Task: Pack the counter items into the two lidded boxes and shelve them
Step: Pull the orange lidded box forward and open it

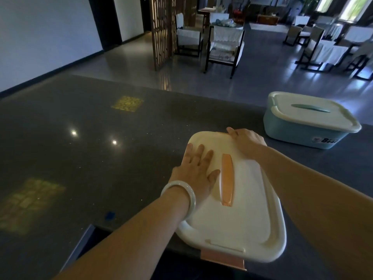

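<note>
A: Where was the pink box (238, 257)?
B: At the near edge of the dark bench (101, 148), its cream lid (242, 209) on, under both hands.
A: And each grip?
B: The left hand (194, 170), wearing a pale bangle (181, 197), lay flat with fingers spread on the lid, left of the orange handle (227, 179), clasping nothing. The right hand (247, 141) curled over the lid's far edge.
A: The blue box (302, 130)?
B: Lidded, beyond the right hand, apart from it.

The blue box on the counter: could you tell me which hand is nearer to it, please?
Right. The right hand rests on the far edge of the cream lid, just short of the blue box; the left hand lies flat on the lid's left side, farther away.
</note>
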{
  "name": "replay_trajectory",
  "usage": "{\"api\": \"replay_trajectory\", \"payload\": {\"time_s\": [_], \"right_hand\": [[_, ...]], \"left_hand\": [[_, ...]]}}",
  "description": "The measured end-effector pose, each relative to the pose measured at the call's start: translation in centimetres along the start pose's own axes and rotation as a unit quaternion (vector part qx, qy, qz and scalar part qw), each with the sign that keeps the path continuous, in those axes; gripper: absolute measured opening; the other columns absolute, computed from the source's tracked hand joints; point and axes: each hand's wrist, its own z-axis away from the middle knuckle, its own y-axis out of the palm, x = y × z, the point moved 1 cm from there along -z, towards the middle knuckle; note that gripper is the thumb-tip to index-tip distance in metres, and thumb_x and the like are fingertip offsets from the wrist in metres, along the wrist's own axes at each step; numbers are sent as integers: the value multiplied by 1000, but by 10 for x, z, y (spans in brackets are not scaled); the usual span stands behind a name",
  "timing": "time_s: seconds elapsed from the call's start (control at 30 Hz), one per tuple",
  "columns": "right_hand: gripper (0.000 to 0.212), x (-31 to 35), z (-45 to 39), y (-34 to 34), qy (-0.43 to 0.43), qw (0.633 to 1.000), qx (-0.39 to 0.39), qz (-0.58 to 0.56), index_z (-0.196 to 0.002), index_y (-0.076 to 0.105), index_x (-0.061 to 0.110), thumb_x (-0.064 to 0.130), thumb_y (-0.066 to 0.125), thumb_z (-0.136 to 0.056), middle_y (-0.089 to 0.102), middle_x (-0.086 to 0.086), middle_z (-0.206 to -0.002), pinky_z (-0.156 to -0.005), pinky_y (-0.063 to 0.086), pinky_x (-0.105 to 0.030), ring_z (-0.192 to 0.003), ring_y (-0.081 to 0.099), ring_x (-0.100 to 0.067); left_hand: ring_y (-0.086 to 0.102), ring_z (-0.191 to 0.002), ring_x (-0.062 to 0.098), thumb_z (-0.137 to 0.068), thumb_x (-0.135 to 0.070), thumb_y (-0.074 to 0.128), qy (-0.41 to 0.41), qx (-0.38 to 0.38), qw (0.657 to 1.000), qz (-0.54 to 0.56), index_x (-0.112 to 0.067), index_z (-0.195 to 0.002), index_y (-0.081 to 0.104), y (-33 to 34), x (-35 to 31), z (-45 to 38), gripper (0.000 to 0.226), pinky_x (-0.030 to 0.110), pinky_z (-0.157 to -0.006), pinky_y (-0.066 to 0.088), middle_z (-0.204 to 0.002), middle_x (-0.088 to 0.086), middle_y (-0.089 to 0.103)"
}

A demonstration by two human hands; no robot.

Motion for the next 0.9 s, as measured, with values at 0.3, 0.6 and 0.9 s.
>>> {"api": "replay_trajectory", "payload": {"time_s": [0.3, 0.6, 0.9], "right_hand": [[66, -7, 35, 6, -31, 999, -26, -4, -154, 7, 30, 53, 35, -98, 5, -2, -162, -117, 4, -51, -148, 2, -24], [71, -58, 168, 32, 78, 967, -76, -232, -152, 14, 29, 46, 51, -94, 29, 2, -153, -105, 36, -48, -135, 35, -25], [45, -53, 186, 42, 135, 933, -82, -324, -131, 36, 29, 46, 53, -93, 50, 18, -89, -49, 38, -16, -74, 54, -1]], "left_hand": [[-32, -141, 16, -95, -62, 7, -15, 10, 999, 37, -39, -150, -13, 2, 1, -4, 63, 57, -112, 21, -157, -16, -25], [-25, -144, 14, -94, -66, 13, -9, -17, 999, 43, -40, -152, -2, 1, 3, -8, 66, 55, -116, 18, -159, -15, -17], [22, -145, 19, -100, -45, 41, -79, -70, 918, 381, -32, -154, 10, -9, 24, 37, 64, 42, -114, 23, -161, -6, 13]]}}
